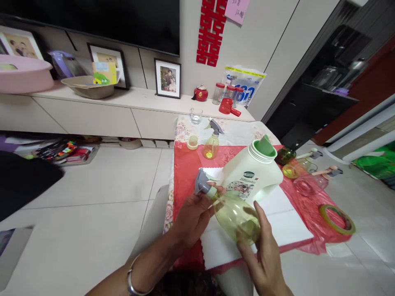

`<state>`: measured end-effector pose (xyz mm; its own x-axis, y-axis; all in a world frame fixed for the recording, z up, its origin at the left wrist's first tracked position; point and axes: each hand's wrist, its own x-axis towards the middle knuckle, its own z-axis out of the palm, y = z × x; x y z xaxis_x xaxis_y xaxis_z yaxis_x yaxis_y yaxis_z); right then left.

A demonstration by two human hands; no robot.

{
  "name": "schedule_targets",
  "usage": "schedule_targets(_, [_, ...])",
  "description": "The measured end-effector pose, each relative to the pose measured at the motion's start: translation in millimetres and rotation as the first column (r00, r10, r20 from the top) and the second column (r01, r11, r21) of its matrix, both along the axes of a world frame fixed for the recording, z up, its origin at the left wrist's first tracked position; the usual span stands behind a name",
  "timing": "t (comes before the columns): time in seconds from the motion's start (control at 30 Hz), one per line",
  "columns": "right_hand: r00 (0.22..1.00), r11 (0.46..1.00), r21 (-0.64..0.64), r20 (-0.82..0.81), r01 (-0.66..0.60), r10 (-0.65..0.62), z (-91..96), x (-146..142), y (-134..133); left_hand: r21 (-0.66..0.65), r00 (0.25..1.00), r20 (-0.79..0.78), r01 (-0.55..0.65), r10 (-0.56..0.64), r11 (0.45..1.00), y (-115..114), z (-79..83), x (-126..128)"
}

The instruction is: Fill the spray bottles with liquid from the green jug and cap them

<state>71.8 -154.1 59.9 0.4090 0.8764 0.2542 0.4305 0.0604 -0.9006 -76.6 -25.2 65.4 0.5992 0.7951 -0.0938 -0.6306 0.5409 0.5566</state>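
Note:
A clear yellow-green spray bottle (236, 213) with a grey trigger head (202, 182) lies tilted between my two hands above the table. My left hand (197, 211), a silver bangle on its wrist, has its fingers closed around the bottle's neck at the pale collar. Around the bottle's rounded base my right hand (261, 250) is wrapped, thumb and fingers on opposite sides. Just behind stands a large white detergent jug (254, 174), uncapped, with a green spout at its mouth. A smaller spray bottle (211, 146) and a pale cap (192, 142) stand farther back.
A white sheet (290, 224) lies over the red plastic cover (185, 197). To the right are several bottles, including a pink spray bottle (310, 183), and a roll of tape (337, 219). A glass cup (196, 116) and a red scoop (226, 106) are at the back.

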Motion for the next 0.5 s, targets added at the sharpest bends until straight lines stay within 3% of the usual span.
schedule_targets(0.03, [0.964, 0.995, -0.093, -0.265, -0.035, 0.009, 2.1, -2, 1, 0.029, 0.999, -0.001, 0.034, -0.034, 0.999, -1, -0.4, -2])
schedule_targets(0.1, [0.691, 0.946, -0.253, -0.722, -0.204, -0.044, 5.7, -7, 4, 0.079, 0.997, -0.027, 0.081, -0.079, 0.994, -3, -0.2, -9])
schedule_targets(0.17, [0.430, 0.879, -0.268, -0.899, -0.395, -0.082, 4.0, -12, 5, 0.114, 0.994, -0.062, 0.101, -0.095, 0.988, -2, 2.9, -16])
schedule_targets(0.2, [0.366, 0.856, -0.232, -0.929, -0.462, -0.054, 0.6, -13, 6, 0.130, 0.993, -0.080, 0.096, -0.086, 0.987, 0, 6.3, -20])
schedule_targets(0.27, [0.350, 0.840, -0.134, -0.934, -0.526, 0.070, -9.1, -13, 4, 0.175, 0.994, -0.103, 0.041, -0.023, 0.984, 9, 17.5, -29])
schedule_targets(0.37, [0.465, 0.853, -0.094, -0.866, -0.513, 0.184, -21.5, -5, -3, 0.274, 0.980, -0.084, -0.151, 0.180, 0.950, 33, 44.0, -39])
schedule_targets(0.43, [0.529, 0.861, -0.124, -0.828, -0.494, 0.185, -24.9, 3, -9, 0.383, 0.931, -0.063, -0.310, 0.359, 0.870, 53, 63.6, -39])
schedule_targets(0.5, [0.544, 0.869, -0.137, -0.822, -0.475, 0.168, -25.9, 10, -17, 0.494, 0.890, -0.038, -0.378, 0.454, 0.783, 73, 80.0, -29])
